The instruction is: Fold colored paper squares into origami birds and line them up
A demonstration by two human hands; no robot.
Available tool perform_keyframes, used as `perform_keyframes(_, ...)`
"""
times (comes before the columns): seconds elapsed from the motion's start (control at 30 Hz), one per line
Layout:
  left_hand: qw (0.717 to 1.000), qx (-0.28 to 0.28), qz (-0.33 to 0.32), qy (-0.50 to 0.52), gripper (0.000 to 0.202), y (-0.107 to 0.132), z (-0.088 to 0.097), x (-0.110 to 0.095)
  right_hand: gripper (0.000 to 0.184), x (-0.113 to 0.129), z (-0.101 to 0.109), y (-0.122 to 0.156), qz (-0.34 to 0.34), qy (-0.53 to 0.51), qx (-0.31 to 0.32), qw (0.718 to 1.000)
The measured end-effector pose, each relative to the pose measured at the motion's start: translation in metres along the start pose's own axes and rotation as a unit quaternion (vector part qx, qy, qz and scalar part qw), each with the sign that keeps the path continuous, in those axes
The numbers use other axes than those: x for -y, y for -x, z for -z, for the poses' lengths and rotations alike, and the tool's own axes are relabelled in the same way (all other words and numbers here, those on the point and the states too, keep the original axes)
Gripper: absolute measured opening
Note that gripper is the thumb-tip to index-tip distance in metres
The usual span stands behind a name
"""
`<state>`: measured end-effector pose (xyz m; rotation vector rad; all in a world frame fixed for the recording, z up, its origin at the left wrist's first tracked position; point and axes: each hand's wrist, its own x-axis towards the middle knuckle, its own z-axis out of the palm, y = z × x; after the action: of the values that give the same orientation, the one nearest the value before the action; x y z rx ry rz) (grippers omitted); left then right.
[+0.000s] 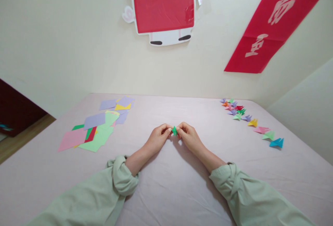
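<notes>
Paper, a small green folded piece (pixel 174 131), is pinched between my two hands near the middle of the pink sheet (pixel 166 187); whether it touches the sheet I cannot tell. My left hand (pixel 156 138) closes thumb and fingertips on the piece's left end, and my right hand (pixel 189 136) does the same on its right end, fingers curled tight. Toward the far left corner lies a loose spread of flat coloured squares (pixel 96 128), overlapping. Along the far right edge runs a row of folded paper shapes (pixel 250 121), well apart from both hands. Pale green sleeves (pixel 122 181) are rolled back at the wrists
</notes>
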<state>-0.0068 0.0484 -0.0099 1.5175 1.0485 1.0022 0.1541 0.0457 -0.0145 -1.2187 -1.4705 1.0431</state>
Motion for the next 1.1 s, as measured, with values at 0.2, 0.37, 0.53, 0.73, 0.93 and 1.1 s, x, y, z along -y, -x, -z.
perform_keyframes(0.2,0.984,-0.007,-0.136,-0.112,0.030,0.006,0.000,0.000,0.019,0.002,0.001,-0.002,-0.030,-0.017,0.007,0.999)
perform_keyframes(0.37,0.963,-0.004,-0.182,-0.198,0.027,0.008,0.002,-0.003,0.022,0.002,0.002,-0.004,-0.052,-0.028,0.019,0.998)
perform_keyframes(0.53,0.959,-0.022,-0.205,-0.197,0.022,0.009,0.002,-0.007,0.025,0.006,0.004,-0.003,-0.049,-0.020,0.030,0.998)
perform_keyframes(0.73,0.975,-0.050,-0.147,-0.158,0.010,0.007,0.000,-0.005,0.021,0.006,0.003,0.000,-0.026,-0.006,0.027,0.999)
perform_keyframes(0.93,0.993,-0.064,-0.078,-0.066,0.007,0.004,0.000,0.001,0.019,0.005,0.002,0.001,-0.016,-0.002,0.034,0.999)
perform_keyframes(1.1,0.998,-0.051,-0.029,0.037,0.010,0.001,-0.003,0.006,0.019,0.002,0.003,0.001,-0.007,0.005,0.037,0.999)
